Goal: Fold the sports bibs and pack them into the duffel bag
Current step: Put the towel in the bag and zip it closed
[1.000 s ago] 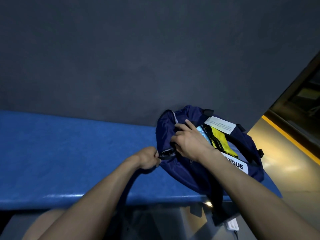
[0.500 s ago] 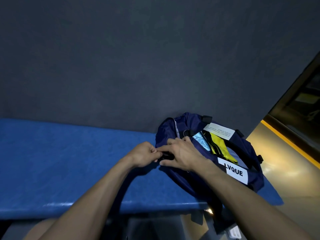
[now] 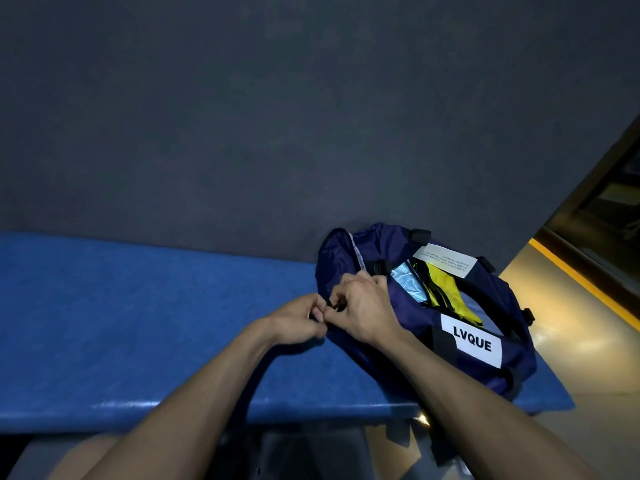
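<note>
Both hands, left hand [image 3: 299, 320] and right hand [image 3: 363, 313], pinch the duffel bag [image 3: 485, 362] zipper end with curled fingers, where loose bibs [image 3: 446, 292] could snag the closing zipper.

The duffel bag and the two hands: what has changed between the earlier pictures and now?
The right hand left the bag's opening and moved to the left hand at the left end of the duffel bag, where both now pinch a small black part. The bag stayed open on the blue bench, with the yellow bib inside.
</note>
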`<action>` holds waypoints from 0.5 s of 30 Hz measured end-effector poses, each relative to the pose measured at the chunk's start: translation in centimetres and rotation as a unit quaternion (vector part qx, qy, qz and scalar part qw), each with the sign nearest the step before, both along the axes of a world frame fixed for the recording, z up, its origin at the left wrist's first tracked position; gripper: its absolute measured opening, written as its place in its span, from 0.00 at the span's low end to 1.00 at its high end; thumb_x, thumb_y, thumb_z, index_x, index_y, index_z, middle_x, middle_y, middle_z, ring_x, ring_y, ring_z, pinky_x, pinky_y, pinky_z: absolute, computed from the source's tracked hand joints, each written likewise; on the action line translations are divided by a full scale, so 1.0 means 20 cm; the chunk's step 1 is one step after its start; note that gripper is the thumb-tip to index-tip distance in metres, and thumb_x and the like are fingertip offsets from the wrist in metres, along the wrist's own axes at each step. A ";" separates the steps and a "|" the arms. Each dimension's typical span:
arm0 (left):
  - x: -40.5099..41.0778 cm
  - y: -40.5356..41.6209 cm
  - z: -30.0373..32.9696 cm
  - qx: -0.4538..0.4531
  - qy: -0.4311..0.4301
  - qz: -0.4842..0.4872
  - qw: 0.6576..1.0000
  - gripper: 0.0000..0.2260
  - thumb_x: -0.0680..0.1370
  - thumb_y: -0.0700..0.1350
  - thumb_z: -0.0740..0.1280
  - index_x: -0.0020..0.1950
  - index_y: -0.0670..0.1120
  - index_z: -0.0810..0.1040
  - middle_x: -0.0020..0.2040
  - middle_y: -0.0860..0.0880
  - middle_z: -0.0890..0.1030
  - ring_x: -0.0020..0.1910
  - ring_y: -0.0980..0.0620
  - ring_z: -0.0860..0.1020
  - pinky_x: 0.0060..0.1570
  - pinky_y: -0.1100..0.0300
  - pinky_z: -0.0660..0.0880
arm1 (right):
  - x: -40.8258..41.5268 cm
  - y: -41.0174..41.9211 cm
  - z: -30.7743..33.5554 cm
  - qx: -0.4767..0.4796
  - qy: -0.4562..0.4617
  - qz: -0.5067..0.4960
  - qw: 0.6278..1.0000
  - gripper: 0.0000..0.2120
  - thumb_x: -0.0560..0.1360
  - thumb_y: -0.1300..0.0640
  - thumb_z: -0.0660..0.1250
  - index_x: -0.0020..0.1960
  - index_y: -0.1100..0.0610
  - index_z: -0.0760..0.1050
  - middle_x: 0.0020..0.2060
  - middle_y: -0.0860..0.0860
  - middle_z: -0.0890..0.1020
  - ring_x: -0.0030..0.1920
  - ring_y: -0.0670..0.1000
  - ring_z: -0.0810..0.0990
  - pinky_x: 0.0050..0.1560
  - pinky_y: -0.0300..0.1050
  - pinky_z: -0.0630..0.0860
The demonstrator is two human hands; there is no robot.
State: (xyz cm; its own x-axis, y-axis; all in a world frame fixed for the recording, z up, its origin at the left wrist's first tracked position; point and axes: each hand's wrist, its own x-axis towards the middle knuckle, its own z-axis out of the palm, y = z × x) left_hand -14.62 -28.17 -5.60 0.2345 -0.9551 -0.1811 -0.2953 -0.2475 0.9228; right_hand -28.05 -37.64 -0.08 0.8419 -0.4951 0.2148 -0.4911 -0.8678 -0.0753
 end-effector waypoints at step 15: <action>0.01 -0.06 -0.07 -0.027 -0.250 0.000 0.968 0.12 0.71 0.53 0.77 0.37 0.55 0.74 0.39 0.58 0.81 0.39 0.57 0.78 0.38 0.61 0.70 | -0.11 -0.10 0.21 -0.170 -0.041 -0.057 0.983 0.12 0.72 0.47 0.65 0.36 0.52 0.80 0.38 0.48 0.80 0.49 0.55 0.73 0.49 0.52 0.62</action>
State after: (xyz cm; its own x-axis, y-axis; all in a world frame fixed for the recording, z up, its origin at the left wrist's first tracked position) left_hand -14.35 -29.43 -6.91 0.2806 -0.9598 0.0058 -0.7077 -0.2028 0.6767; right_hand -30.22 -39.67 4.06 0.7573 -0.4737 0.4495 -0.5918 -0.7889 0.1656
